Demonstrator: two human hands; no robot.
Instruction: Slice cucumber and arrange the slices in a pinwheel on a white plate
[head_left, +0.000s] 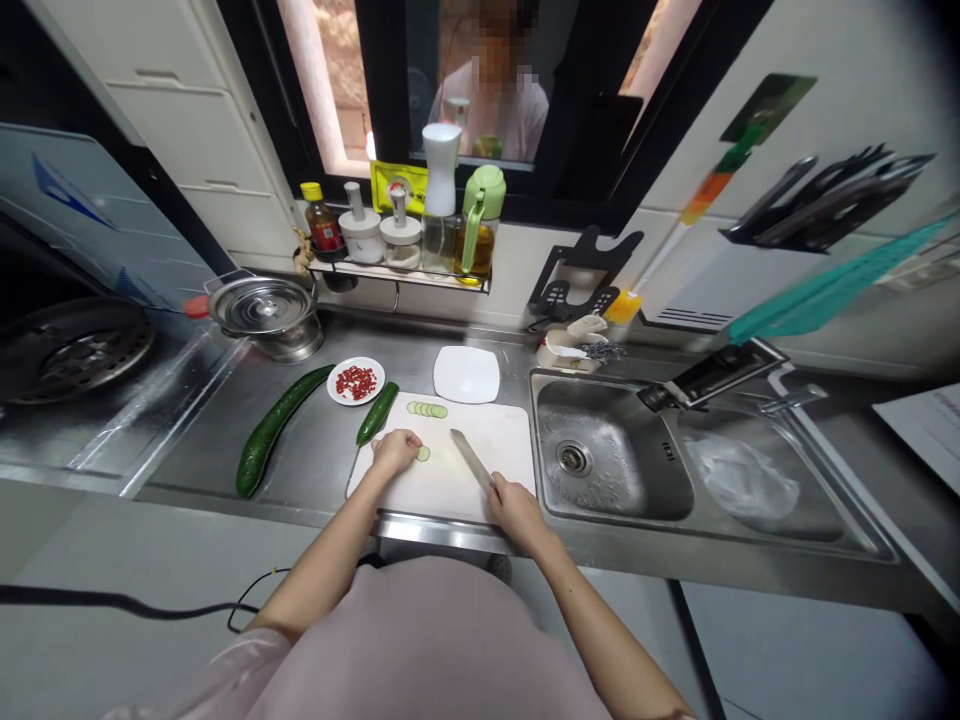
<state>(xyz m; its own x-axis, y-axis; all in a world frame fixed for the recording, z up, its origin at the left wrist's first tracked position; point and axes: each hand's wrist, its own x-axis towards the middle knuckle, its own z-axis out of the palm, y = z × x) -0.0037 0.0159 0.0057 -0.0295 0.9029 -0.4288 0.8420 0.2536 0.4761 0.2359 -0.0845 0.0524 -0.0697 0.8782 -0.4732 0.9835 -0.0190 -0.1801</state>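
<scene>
My right hand is wrapped round the handle of a kitchen knife, whose blade points away over the white cutting board. Over the board's left part, my left hand has its fingers pinched together at a thin cucumber slice. A short row of overlapping cucumber slices lies near the board's back edge. At the back left corner rests a cut piece of cucumber, partly on the board. A long whole cucumber lies on the steel counter further left.
Behind the board are a plate of chopped red pieces and a white square dish. The sink adjoins on the right. A lidded steel pot stands back left, below a seasoning rack. Knives hang in a wall holder.
</scene>
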